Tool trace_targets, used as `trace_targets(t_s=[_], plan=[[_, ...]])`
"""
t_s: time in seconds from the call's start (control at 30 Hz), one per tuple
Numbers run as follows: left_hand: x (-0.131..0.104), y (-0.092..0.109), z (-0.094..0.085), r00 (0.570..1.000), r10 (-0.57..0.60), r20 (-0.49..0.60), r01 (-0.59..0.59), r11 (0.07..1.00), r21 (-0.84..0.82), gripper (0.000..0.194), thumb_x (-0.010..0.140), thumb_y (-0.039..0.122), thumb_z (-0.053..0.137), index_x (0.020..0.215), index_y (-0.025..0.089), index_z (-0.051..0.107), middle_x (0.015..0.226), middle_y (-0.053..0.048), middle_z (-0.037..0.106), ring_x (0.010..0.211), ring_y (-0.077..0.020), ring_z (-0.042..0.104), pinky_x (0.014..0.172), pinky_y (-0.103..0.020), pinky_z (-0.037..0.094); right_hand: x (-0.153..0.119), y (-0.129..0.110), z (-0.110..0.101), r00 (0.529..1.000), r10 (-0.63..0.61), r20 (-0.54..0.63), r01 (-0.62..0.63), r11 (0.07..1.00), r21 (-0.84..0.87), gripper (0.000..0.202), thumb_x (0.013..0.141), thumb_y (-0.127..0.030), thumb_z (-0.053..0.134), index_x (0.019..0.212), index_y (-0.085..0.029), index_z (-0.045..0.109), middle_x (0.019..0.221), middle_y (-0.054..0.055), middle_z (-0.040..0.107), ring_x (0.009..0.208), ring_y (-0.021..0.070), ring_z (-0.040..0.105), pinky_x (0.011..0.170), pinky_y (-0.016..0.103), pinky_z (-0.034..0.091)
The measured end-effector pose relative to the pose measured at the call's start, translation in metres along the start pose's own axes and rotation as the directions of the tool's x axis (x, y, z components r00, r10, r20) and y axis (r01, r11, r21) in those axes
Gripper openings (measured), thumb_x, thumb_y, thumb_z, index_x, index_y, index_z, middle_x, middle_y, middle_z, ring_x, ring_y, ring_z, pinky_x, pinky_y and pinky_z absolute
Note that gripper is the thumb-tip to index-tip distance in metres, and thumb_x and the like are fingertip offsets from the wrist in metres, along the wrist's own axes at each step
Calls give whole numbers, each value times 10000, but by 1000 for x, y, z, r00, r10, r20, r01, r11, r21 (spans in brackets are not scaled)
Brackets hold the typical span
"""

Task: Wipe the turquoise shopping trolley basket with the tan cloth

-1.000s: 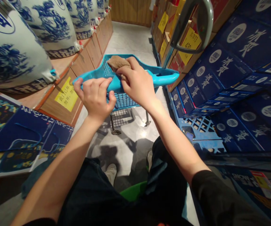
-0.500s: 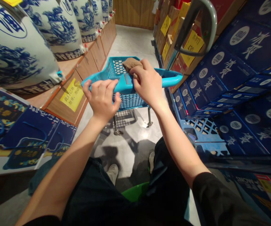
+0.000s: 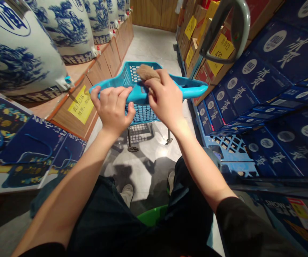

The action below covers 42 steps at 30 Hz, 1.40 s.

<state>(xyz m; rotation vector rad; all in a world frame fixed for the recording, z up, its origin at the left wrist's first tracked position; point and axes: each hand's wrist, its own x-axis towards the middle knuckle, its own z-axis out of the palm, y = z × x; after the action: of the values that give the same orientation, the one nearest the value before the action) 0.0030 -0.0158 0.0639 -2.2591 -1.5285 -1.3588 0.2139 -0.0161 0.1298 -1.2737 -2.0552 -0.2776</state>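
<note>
A blue plastic shopping basket cart [image 3: 193, 92] stands in front of me on thin metal legs with casters. My left hand [image 3: 113, 107] is wrapped over the left part of its rim, fingers on top and thumb below. Pinched in my right hand [image 3: 166, 98] is a brown cloth [image 3: 146, 72], which lies against the middle of the same rim. Part of the cloth is hidden under my right fingers.
Large blue-and-white jars [image 3: 70, 30] line a wooden cabinet [image 3: 102, 66] on the left. Blue cartons [image 3: 255, 76] are stacked on the right beside a grey handle [image 3: 243, 28]. A green object [image 3: 154, 215] sits low between my legs.
My right hand and the brown cloth have moved slightly left along the rim. My left hand keeps its hold. The view has shifted a little.
</note>
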Motion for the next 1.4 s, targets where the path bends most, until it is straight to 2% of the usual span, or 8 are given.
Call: trace_targets(t_s=[0.13, 0.3, 0.47, 0.57, 0.77, 1.0, 1.2, 1.4], plan=[[1, -8, -2, 1000, -3, -16, 3, 1000, 0, 523, 1011, 524, 522, 1446, 290, 694, 1436, -66, 750, 1514, -422, 539, 1408, -774, 97, 0, 0, 2, 988, -125, 88, 117, 989, 89, 395, 1057, -171, 500, 1341, -302, 741, 1562, 74, 661, 1414, 312, 679, 1160, 473, 600], [2, -3, -8, 999, -33, 9, 33, 999, -38, 518, 1013, 529, 553, 1458, 309, 701, 1455, -89, 744, 1498, -436, 549, 1403, -755, 122, -2, 25, 2, 997, -68, 23, 66, 994, 91, 354, 1081, -201, 513, 1351, -242, 739, 1530, 139, 665, 1350, 327, 706, 1115, 471, 626], [2, -5, -6, 999, -44, 6, 44, 999, -23, 515, 1021, 546, 540, 1421, 275, 719, 1461, -101, 736, 1472, -441, 582, 1404, -760, 74, -13, 1, 20, 987, -157, -37, 159, 985, 61, 354, 1131, -220, 465, 1390, -244, 705, 1608, 129, 639, 1455, 323, 654, 1224, 541, 573], [1, -8, -4, 1000, -21, -16, 21, 1000, 16, 534, 1025, 574, 516, 1394, 253, 731, 1442, -109, 749, 1447, -445, 595, 1399, -769, 60, -14, 3, 26, 970, -242, -23, 243, 967, 77, 364, 1149, -249, 463, 1435, -282, 686, 1648, 101, 622, 1494, 305, 634, 1255, 542, 558], [2, -5, -2, 1000, -17, 17, 18, 1000, -19, 548, 1045, 579, 505, 1478, 297, 689, 1477, -66, 742, 1487, -419, 566, 1399, -749, 91, -15, 28, 28, 989, -93, -116, 102, 992, 79, 373, 1136, -231, 489, 1458, -246, 677, 1661, 160, 599, 1487, 360, 639, 1225, 620, 565], [2, -9, 0, 1000, -4, 6, 4, 998, 68, 595, 1045, 626, 425, 1375, 231, 724, 1449, -132, 751, 1488, -445, 598, 1362, -792, 111, -23, -2, 33, 960, -276, -44, 278, 960, 43, 361, 1153, -294, 499, 1450, -310, 704, 1660, 81, 653, 1557, 304, 599, 1282, 590, 537], [0, -7, -2, 998, 54, -31, -52, 997, 52, 547, 1042, 548, 498, 1489, 306, 700, 1450, -92, 773, 1401, -427, 649, 1377, -767, 191, -21, 30, 28, 985, -158, -72, 161, 986, 38, 404, 1107, -294, 563, 1491, -268, 689, 1683, 139, 606, 1540, 368, 592, 1291, 675, 490], [0, -7, 0, 998, 48, -37, -45, 997, 67, 546, 1039, 566, 468, 1423, 275, 724, 1431, -98, 772, 1392, -417, 649, 1368, -773, 203, -29, 11, 37, 976, -200, -87, 203, 979, 21, 396, 1095, -300, 580, 1472, -276, 698, 1684, 119, 606, 1573, 370, 565, 1305, 668, 477]])
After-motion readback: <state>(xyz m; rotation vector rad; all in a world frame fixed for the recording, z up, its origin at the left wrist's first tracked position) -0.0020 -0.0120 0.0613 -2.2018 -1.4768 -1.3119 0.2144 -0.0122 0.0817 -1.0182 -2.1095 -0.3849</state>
